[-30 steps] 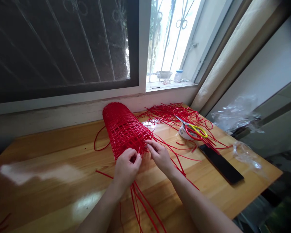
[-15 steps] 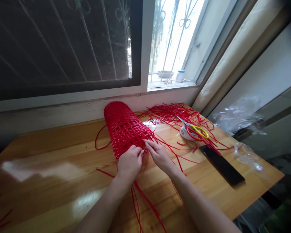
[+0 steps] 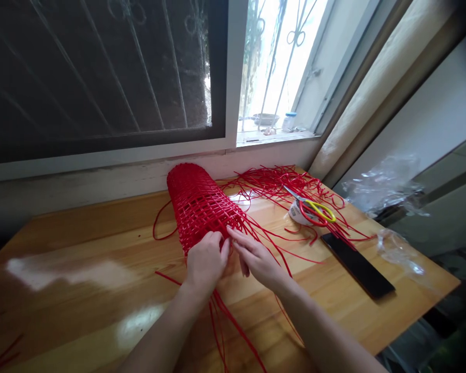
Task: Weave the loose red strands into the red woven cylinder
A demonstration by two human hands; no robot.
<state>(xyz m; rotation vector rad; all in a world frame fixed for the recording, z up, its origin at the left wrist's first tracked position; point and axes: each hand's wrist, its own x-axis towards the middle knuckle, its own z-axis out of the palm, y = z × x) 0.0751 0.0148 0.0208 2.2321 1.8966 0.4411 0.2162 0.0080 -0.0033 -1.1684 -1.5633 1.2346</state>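
Note:
A red woven basket (image 3: 198,207) lies on its side, its open end facing me and loose red strips (image 3: 233,316) trailing from it. My left hand (image 3: 207,259) is closed on the basket's near rim, fingers curled and thumb pressed in. Right beside it, my right hand (image 3: 256,259) pinches at the same rim among the strips, fingertips close to the left thumb. The strip between my fingertips is mostly hidden by my hands.
A pile of red strips (image 3: 279,181) lies at the back right. Scissors (image 3: 314,207) rest on a roll of tape (image 3: 297,213), near a black phone (image 3: 357,264). Clear plastic wrap (image 3: 399,251) sits by the table's (image 3: 81,311) right edge. A window stands behind.
My right hand has turned slightly, its lower fingers now hanging farther down and the strips beside it shifted. The left hand stays at the rim. The basket has barely moved.

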